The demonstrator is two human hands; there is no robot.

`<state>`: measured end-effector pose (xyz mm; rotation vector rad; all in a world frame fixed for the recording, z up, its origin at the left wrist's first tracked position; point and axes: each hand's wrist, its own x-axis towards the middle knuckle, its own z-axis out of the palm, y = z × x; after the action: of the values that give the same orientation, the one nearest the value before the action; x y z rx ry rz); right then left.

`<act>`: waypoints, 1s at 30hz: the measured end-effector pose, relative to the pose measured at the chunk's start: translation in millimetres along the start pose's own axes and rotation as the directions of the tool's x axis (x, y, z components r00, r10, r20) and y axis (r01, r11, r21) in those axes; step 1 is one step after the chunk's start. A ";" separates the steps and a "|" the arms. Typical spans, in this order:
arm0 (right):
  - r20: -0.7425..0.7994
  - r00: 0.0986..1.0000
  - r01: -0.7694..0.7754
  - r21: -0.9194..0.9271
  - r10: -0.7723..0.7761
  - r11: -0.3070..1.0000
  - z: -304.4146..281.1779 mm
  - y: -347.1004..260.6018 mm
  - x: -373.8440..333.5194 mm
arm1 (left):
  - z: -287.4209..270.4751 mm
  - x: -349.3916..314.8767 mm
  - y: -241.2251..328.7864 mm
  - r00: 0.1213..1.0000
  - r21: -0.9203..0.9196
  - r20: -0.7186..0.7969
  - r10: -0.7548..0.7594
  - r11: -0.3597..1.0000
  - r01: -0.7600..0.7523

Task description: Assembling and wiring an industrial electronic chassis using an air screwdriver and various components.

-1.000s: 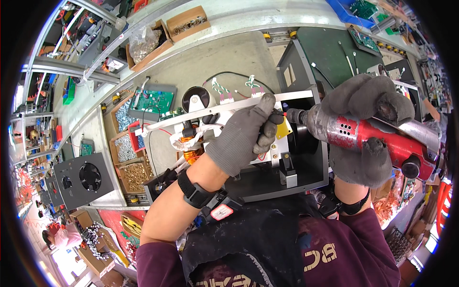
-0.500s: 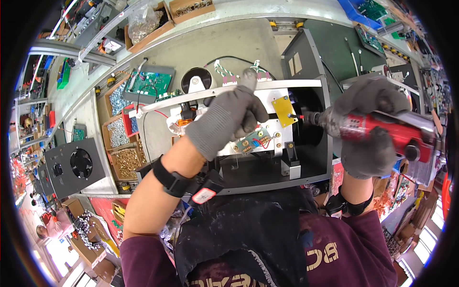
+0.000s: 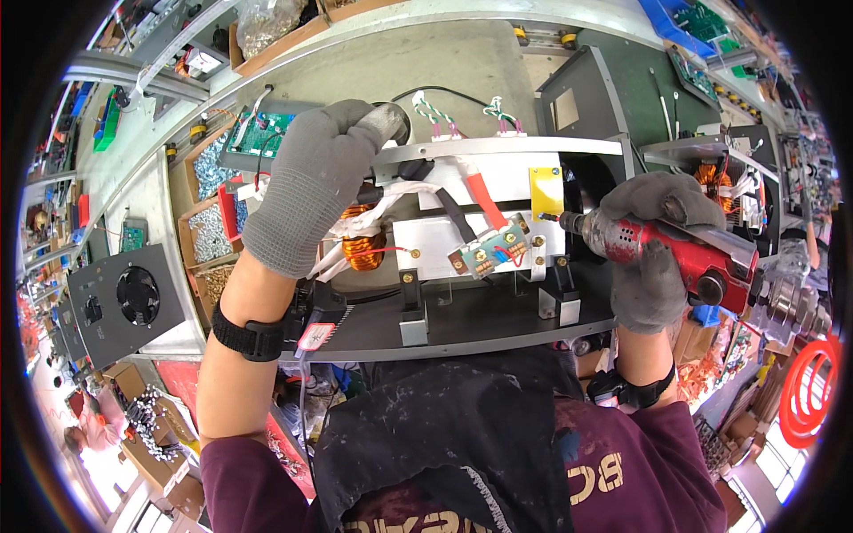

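Observation:
My right hand (image 3: 653, 284) grips a red power screwdriver (image 3: 662, 240), its chuck toward the left. The bit is at the lower edge of a small yellow plate (image 3: 546, 191), which sits upright on a white panel in the dark metal chassis (image 3: 498, 329). At the left end of the chassis's pale metal rail (image 3: 524, 147), my left hand (image 3: 324, 178) has its fingers curled and hides what is under them. Between the hands are a copper-wound coil (image 3: 362, 240), a small green board (image 3: 489, 249) and red and black sleeved wires.
Bins of small screws and fasteners (image 3: 211, 240) stand left of the chassis. Farther left lies a black panel with a round fan opening (image 3: 138, 293). A green circuit board (image 3: 258, 133) rests behind my left hand. Another partly built unit (image 3: 733, 164) is at the right.
My left hand has moved left from the middle of the rail, uncovering the sleeved wires and coil. The yellow plate, tilted before, now sits straight. The screwdriver has shifted slightly left.

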<state>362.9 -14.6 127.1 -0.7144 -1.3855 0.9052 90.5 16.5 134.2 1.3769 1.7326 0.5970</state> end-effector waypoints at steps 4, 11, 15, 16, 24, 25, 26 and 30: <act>-0.010 0.998 0.057 -0.123 -0.059 0.991 11.2 -2.9 -6.1 | -5.7 -1.4 -13.7 0.998 -0.020 0.018 0.056 0.998 -0.056; -0.004 0.996 0.086 -0.369 -0.094 0.926 18.5 -8.8 -18.6 | -8.0 -22.7 -19.2 0.991 -0.224 0.126 0.035 0.975 -0.006; 0.039 0.991 0.134 -0.161 -0.129 0.978 20.5 -9.3 -21.4 | -28.1 -21.3 -39.3 0.941 0.608 -0.053 0.334 0.759 -0.236; -0.025 0.996 0.083 -0.157 -0.088 0.984 21.3 -9.1 -21.7 | -33.2 -16.6 -45.2 0.955 0.646 -0.027 0.294 0.734 -0.208; -0.075 0.987 0.124 -0.221 -0.144 0.967 28.3 -1.4 -15.7 | -28.1 -4.4 -61.8 0.933 0.718 -0.117 0.341 0.678 -0.158; -0.050 0.987 0.136 -0.264 -0.154 0.955 29.0 -1.6 -14.0 | -28.8 -4.5 -60.1 0.937 0.714 -0.120 0.327 0.685 -0.148; -0.010 0.984 0.165 -0.343 -0.180 0.925 29.5 -1.8 -12.1 | -31.3 -3.6 -58.9 0.941 0.719 -0.115 0.319 0.680 -0.143; -0.252 0.967 -0.132 -0.402 0.029 0.906 32.8 -1.2 -6.8 | -39.6 -3.1 -40.0 0.981 0.435 -0.019 0.192 0.885 -0.165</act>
<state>330.7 -23.9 127.3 -1.1770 -1.3482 0.5611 35.6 6.9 125.8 1.8606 1.8738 0.3638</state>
